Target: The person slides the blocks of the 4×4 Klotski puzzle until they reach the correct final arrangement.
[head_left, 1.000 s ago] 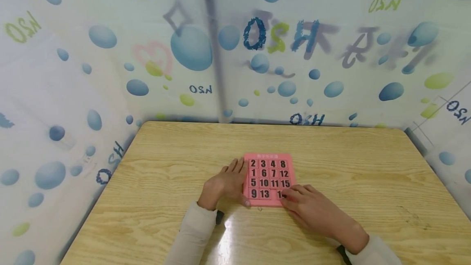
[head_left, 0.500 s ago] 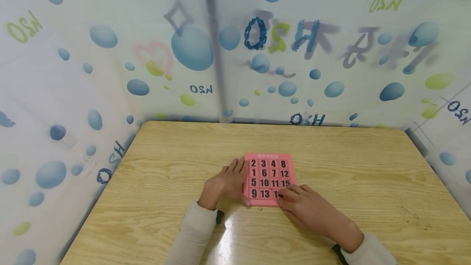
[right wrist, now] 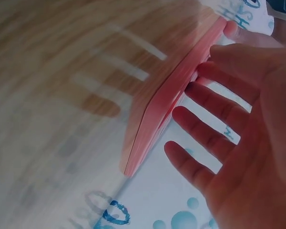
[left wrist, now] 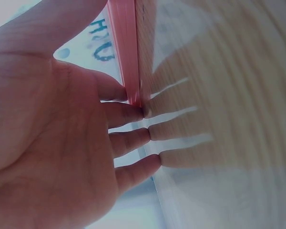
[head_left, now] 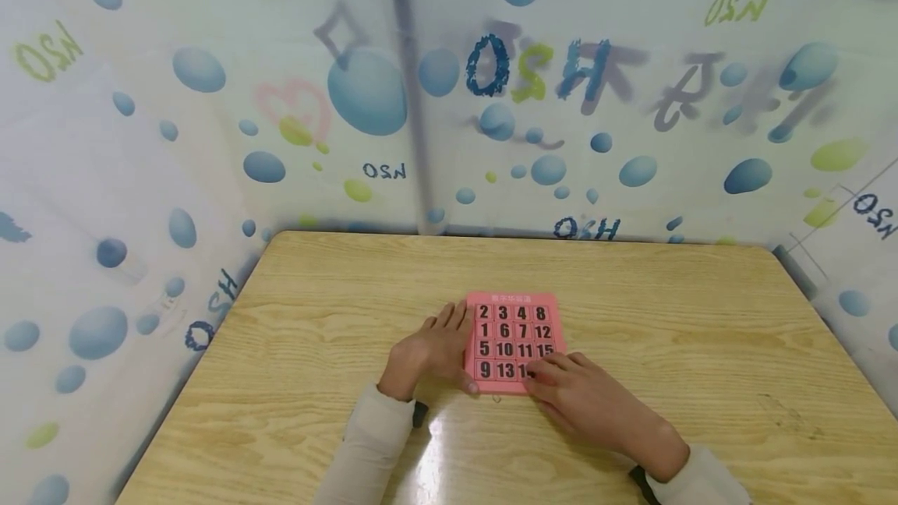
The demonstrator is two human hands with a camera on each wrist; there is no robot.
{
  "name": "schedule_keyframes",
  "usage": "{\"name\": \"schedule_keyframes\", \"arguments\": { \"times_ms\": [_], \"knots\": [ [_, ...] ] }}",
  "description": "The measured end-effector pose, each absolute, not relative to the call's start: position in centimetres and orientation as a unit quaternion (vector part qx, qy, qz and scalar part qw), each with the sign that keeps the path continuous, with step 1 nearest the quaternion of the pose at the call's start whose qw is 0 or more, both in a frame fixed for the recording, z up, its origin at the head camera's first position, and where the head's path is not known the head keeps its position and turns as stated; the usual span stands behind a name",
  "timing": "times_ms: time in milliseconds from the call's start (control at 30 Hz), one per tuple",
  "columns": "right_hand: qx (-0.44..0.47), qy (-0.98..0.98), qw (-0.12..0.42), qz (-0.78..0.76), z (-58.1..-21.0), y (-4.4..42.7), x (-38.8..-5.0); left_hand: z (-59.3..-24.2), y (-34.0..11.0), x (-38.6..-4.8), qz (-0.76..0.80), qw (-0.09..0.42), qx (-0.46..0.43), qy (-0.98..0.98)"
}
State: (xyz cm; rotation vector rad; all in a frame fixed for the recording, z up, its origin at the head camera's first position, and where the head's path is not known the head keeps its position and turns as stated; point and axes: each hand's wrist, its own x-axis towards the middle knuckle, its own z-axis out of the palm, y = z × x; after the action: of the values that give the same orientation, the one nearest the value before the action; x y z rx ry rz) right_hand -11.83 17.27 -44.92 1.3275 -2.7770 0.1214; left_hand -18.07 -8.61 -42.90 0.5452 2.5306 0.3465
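A pink frame of black-numbered sliding tiles (head_left: pixel 512 387) lies flat on the table, its bottom row showing 9, 13 and a partly covered tile. My left hand (head_left: pixel 436 349) rests along its left side, fingers extended, thumb at the lower left corner; in the left wrist view the left hand (left wrist: pixel 71 129) has fingertips at the pink edge (left wrist: pixel 126 52) and on the table. The fingers of my right hand (head_left: pixel 603 404) touch the bottom row at its right, hiding the last cell. Its fingers look extended in the right wrist view, where the hand (right wrist: pixel 238 124) is beside the pink frame (right wrist: pixel 162 105).
The wooden table (head_left: pixel 337 279) reaches back to a patterned wall sheet (head_left: pixel 302 84) with blue and green spots and lettering. More of this sheet stands on the left and right. Light reflects off the table between the forearms.
My right hand has shifted slightly left, and the tile under its fingers has slid left beside the 13, closing the gap there. My left hand has stayed in place.
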Motion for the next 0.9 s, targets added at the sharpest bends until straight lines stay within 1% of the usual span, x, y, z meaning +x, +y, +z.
{"name": "schedule_keyframes", "arguments": {
  "times_ms": [233, 433, 667, 900],
  "knots": [
    [0.370, -0.927, -0.012, 0.060, -44.6, 18.0, -12.3, -42.9, -8.6, -18.0, 0.135, 0.264, 0.204, 0.933],
    [0.332, -0.942, -0.006, 0.049, -44.6, 18.8, -12.9, -42.8, -8.6, -18.0, 0.135, 0.263, 0.196, 0.935],
    [0.339, -0.940, 0.002, 0.039, -44.8, 19.0, -13.0, -42.8, -8.6, -17.9, 0.127, 0.260, 0.197, 0.937],
    [0.337, -0.941, -0.005, 0.035, -44.6, 19.0, -12.9, -42.8, -8.6, -17.9, 0.130, 0.260, 0.199, 0.936]
  ]
}}
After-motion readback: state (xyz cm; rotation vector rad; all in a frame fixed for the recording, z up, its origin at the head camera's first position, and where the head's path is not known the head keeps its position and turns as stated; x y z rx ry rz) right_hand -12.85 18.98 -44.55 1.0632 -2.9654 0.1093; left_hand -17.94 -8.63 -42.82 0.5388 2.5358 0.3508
